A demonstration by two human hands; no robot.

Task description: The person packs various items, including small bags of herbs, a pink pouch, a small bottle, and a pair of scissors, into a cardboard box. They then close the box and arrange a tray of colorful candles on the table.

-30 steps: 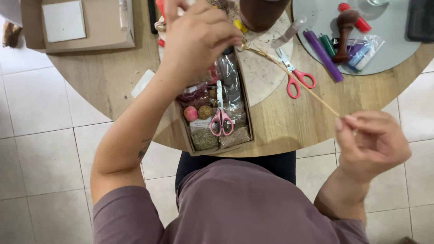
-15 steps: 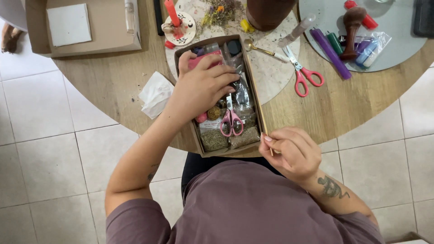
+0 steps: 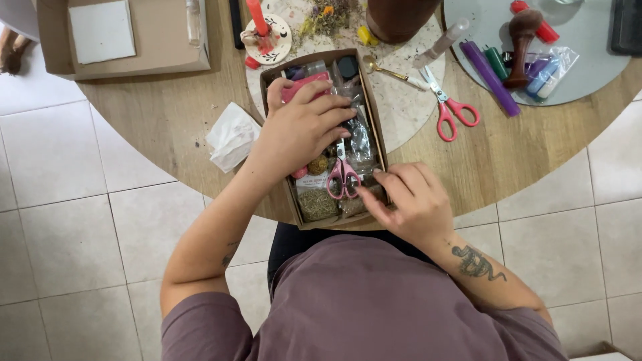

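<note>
From the head view, the left hand (image 3: pixel 301 130) lies flat, fingers spread, across the packets in the open cardboard box (image 3: pixel 376 113) on the round wooden table (image 3: pixel 167 127), seemingly pressing them down. The right hand (image 3: pixel 408 200) curls loosely at the box's near end, fingertips beside the small pink scissors (image 3: pixel 343 177) inside; whether it grips anything I cannot tell.

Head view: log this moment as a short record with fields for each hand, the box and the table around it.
left hand: palm down, pressing on the packets inside the box
right hand: fingers reaching into the box's near end beside the small pink scissors
cardboard box: open, packed with clear packets and dried herbs
wooden table: round; crumpled tissue left of the box, red-handled scissors to its right
</note>
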